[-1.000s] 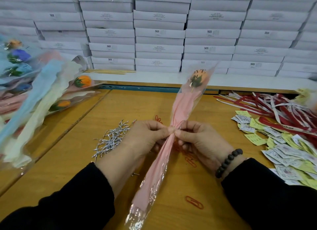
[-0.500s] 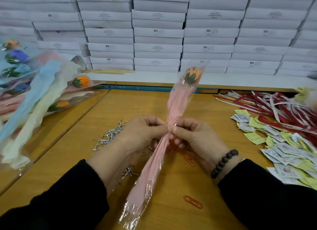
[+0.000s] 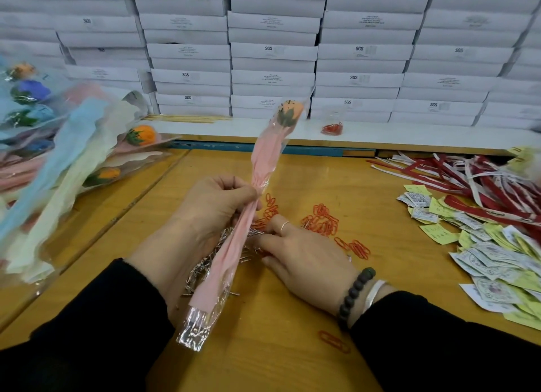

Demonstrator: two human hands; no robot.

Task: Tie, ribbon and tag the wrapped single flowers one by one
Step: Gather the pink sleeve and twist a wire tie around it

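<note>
Flower: the wrapped flower point(image 3: 234, 236) runs from 7 o'clock near the person up to 1 o'clock, its orange head point(image 3: 288, 113) raised clear of the table point(image 3: 292, 347). The pink paper and clear film are gathered into a narrow neck just above the middle.

Left hand: the left hand point(image 3: 205, 216) pinches that neck between thumb and fingers. This keeps the gathered wrap from springing open and holds the spot ready for tying.

Right hand: the right hand point(image 3: 304, 254) lies low at 3 o'clock of the stem, fingers reaching into the silver wire ties point(image 3: 205, 268) under the wrap. Whether a tie is already pinched cannot be told; the fingertips are hidden by the wrap.

Step in hand: judged to be fetching a tie for the neck.

Supplies: red paper clips point(image 3: 322, 220) lie scattered at 2 o'clock of the right hand; ribbons point(image 3: 468, 181) and paper tags point(image 3: 491, 251) are piled at 3 o'clock, within reach for the later steps.

Other flowers: the pile of wrapped flowers point(image 3: 67, 163) lies at 9 o'clock, apart from the working spot.

Background: stacked white boxes point(image 3: 272, 52) at 12 o'clock.
</note>
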